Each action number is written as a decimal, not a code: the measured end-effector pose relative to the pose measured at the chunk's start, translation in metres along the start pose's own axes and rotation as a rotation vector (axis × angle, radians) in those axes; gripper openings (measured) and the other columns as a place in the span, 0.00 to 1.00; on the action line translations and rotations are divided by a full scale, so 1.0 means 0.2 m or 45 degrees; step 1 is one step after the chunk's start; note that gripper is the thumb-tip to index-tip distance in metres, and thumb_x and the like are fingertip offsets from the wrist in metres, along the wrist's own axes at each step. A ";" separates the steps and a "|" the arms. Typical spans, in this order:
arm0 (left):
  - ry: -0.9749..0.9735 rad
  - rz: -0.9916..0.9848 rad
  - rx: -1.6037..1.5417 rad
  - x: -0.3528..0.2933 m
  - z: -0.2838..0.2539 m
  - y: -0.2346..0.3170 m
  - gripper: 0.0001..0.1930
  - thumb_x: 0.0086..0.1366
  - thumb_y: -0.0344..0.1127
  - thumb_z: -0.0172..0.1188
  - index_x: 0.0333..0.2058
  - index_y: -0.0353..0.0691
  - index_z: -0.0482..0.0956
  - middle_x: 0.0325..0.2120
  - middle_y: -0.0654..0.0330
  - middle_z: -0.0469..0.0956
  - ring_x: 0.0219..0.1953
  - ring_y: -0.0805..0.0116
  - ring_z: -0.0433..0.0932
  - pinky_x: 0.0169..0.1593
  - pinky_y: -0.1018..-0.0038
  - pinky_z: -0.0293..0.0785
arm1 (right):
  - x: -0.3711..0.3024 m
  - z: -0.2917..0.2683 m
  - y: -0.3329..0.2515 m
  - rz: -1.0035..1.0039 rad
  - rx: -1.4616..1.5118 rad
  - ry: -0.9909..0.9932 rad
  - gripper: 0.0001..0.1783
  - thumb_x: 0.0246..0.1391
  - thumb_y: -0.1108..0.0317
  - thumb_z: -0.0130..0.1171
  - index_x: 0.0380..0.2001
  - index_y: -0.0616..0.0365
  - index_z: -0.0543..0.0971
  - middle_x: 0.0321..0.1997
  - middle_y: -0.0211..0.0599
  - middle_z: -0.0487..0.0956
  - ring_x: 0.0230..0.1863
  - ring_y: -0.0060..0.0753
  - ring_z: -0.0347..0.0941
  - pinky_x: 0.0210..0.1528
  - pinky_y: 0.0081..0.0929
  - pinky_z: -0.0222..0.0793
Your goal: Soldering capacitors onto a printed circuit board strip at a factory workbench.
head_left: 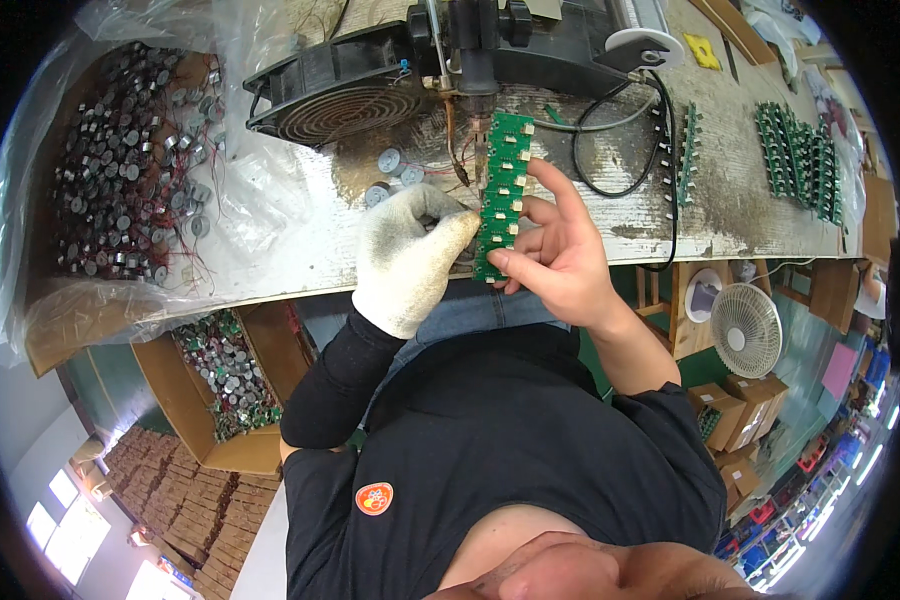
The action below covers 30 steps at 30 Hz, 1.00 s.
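A long green circuit board (505,190) with white connectors along it is held upright by my right hand (567,262), which is bare. Its thumb and fingers grip the board's lower right part. My left hand (400,262), in a white glove, is closed in a pinch at the board's left edge. Whatever lies in that pinch is hidden by the glove. Just beyond it a few round grey motors (389,160) lie on the worn bench (610,225). A soldering fixture (477,60) stands over the board's far end, with a thin copper-coloured tube (452,130) coming down beside it.
Black fans (340,95) flank the fixture. A solder spool (642,35) and a looping black cable (577,165) are right of it. Motors with red wires heap (120,170) at left. Circuit boards (800,160) stand at right. A cardboard box (175,400) sits below the bench's left.
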<state>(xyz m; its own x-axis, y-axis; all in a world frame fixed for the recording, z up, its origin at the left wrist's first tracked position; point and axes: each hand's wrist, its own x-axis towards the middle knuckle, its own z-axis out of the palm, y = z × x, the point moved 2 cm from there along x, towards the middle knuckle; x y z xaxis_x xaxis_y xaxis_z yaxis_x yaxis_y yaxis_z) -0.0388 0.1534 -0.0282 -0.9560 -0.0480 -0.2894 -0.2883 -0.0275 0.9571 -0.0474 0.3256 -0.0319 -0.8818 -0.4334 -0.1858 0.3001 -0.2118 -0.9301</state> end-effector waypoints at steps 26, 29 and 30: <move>0.102 0.039 0.061 -0.02 0.02 0.02 0.08 0.61 0.32 0.61 0.30 0.31 0.78 0.23 0.62 0.78 0.26 0.78 0.74 0.29 0.80 0.69 | -0.03 0.01 -0.02 0.037 0.005 -0.009 0.46 0.51 0.82 0.58 0.67 0.53 0.45 0.41 0.41 0.74 0.27 0.26 0.77 0.23 0.18 0.72; 0.124 -0.054 -0.152 -0.02 0.04 -0.01 0.09 0.61 0.33 0.61 0.29 0.31 0.78 0.22 0.61 0.78 0.26 0.78 0.74 0.28 0.80 0.69 | -0.03 0.00 0.00 0.065 0.011 -0.005 0.46 0.51 0.82 0.58 0.67 0.52 0.45 0.42 0.42 0.74 0.27 0.26 0.77 0.23 0.18 0.73; 0.123 -0.052 -0.153 -0.01 0.03 -0.02 0.09 0.61 0.33 0.61 0.29 0.31 0.78 0.22 0.61 0.78 0.26 0.78 0.74 0.28 0.80 0.69 | -0.02 0.00 0.01 0.063 0.010 -0.004 0.46 0.51 0.82 0.58 0.67 0.52 0.45 0.42 0.42 0.74 0.27 0.26 0.77 0.23 0.18 0.73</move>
<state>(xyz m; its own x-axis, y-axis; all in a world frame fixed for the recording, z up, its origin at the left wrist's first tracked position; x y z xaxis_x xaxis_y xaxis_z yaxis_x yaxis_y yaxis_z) -0.0357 0.1602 -0.0321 -0.9324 -0.1402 -0.3332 -0.3125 -0.1507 0.9379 -0.0429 0.3277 -0.0328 -0.8646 -0.4466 -0.2304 0.3461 -0.1966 -0.9174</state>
